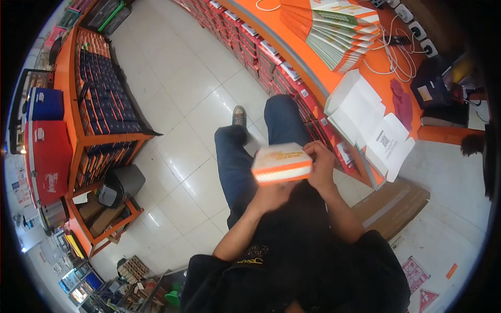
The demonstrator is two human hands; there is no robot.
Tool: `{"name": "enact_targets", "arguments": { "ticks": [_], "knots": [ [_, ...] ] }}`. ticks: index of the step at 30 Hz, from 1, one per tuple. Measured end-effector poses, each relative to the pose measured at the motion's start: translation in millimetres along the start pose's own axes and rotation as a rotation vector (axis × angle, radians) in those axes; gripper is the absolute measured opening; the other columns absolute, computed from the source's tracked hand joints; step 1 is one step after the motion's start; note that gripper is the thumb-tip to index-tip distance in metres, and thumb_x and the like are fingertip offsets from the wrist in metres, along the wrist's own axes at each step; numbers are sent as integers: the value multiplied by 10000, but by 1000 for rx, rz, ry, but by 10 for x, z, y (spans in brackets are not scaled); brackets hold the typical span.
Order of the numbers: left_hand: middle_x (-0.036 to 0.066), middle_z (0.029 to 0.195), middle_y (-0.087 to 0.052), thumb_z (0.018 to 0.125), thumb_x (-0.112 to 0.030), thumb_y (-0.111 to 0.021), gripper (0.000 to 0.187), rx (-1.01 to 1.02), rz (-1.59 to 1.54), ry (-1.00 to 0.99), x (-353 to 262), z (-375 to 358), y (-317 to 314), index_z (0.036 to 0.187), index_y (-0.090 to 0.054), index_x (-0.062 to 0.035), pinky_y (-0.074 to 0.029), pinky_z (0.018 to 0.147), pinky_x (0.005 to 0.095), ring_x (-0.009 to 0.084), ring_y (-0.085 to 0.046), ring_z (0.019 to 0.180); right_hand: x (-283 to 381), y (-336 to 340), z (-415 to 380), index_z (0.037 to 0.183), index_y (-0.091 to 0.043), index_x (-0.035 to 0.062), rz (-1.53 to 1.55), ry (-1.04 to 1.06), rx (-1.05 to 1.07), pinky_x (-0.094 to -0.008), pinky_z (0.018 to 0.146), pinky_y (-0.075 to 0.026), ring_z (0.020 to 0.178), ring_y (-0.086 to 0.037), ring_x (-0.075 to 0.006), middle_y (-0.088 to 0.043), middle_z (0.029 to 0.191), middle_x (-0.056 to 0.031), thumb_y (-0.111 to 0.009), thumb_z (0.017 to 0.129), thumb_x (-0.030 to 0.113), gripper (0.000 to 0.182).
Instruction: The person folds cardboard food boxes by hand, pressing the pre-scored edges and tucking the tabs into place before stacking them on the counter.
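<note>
A white and orange cardboard box (283, 163), with yellowish print on its top face, is held in front of my body. It is slightly blurred. My left hand (274, 196) holds it from below on the near side, most of the fingers hidden under it. At the box's right end, my right hand (321, 161) grips the edge with bent fingers. On the orange counter (292, 36) lies a fanned stack of flat white, orange and green cartons (339, 39). An unfolded white carton (365, 120) with a printed code hangs over the counter's edge.
Red boxes (250, 52) are stacked along the counter's side. White cables (399, 60) and a pink cloth (401, 104) lie on top. A brown cardboard box (394, 206) stands at the right. Orange shelving (78, 125) with dark blue boxes (102, 88) lines the left; tiled floor (182, 68) runs between.
</note>
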State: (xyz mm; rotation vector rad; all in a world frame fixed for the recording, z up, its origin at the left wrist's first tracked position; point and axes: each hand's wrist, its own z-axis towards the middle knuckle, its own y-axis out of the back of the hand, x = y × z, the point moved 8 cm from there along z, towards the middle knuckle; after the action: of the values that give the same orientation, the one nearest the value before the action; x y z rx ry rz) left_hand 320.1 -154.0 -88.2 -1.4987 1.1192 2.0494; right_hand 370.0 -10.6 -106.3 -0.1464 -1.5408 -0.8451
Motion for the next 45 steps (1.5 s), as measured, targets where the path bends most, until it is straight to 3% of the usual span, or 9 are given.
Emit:
{"name": "enact_targets", "arguments": {
  "ticks": [3, 7, 12, 17, 21, 28, 40, 42, 45],
  "knots": [
    [157, 1095, -630, 779, -53, -752, 345, -85, -246, 185, -177, -87, 337, 1095, -624, -5, -477, 896, 409, 293, -612, 1041, 187, 97, 112, 872, -625, -21, -70, 126, -89, -365, 588, -493, 652, -629, -283, -600, 756, -147, -674, 732, 56, 167],
    [136, 1140, -593, 719, -53, -815, 651, -531, -39, 46, -388, 204, 1034, 1271, -474, -1, -468, 910, 313, 246, -587, 1059, 129, -109, 77, 902, -627, -23, -64, 3, 342, -401, 624, -495, 690, -634, -328, -605, 756, -174, -650, 707, 52, 210],
    [85, 977, -647, 923, -74, -619, 193, -203, -341, 238, 129, 328, 871, 1086, -570, 17, -481, 832, 279, 132, -598, 917, 485, -265, 81, 818, -557, -25, 142, 231, 655, -382, 599, -466, 637, -583, -258, -569, 715, -131, -759, 811, 348, 424],
    [84, 937, -650, 932, -57, -582, 103, -145, -280, 203, 30, 315, 567, 1019, -588, -2, -488, 817, 305, 164, -610, 886, 303, -275, 246, 761, -459, 21, 617, 58, 389, -281, 554, -381, 607, -478, -140, -481, 664, -82, -464, 967, 609, 623],
    [67, 980, -653, 1049, -281, -471, 317, -171, -1042, 412, 404, 144, 380, 1026, -630, -7, -490, 808, 294, 130, -598, 880, 305, -183, 280, 635, -444, 1, 293, 138, 105, -316, 468, -329, 481, -416, -152, -420, 550, -91, -564, 999, 302, 488],
    [19, 652, -547, 1052, -234, -445, 399, -429, -246, 261, 254, 191, 581, 768, -578, 13, -396, 573, 271, 72, -472, 648, 513, -192, 313, 583, -440, 0, 114, 184, 16, -335, 414, -305, 405, -382, -159, -409, 490, -99, -679, 927, 205, 467],
    [69, 548, -520, 1039, -238, -476, 400, -629, -28, 265, 227, 214, 714, 779, -615, 32, -396, 508, 310, 112, -454, 526, 444, -306, 171, 898, -676, -3, 184, 47, 123, -312, 480, -451, 479, -589, -166, -587, 566, -83, -699, 922, 309, 314],
    [70, 529, -508, 1039, -230, -477, 402, -675, 29, 236, 199, 193, 776, 770, -616, 35, -396, 499, 313, 120, -448, 504, 270, -500, 39, 945, -685, 2, 169, -227, 455, -311, 560, -504, 581, -663, -192, -648, 659, -106, -709, 911, 287, 288],
    [79, 619, -565, 1040, -219, -477, 357, -635, -21, 313, 332, 180, 841, 827, -615, 33, -428, 558, 295, 113, -487, 578, 386, -439, -33, 956, -687, 4, 156, 5, 319, -324, 651, -534, 717, -705, -224, -687, 771, -129, -711, 907, 275, 276]
  ]
}}
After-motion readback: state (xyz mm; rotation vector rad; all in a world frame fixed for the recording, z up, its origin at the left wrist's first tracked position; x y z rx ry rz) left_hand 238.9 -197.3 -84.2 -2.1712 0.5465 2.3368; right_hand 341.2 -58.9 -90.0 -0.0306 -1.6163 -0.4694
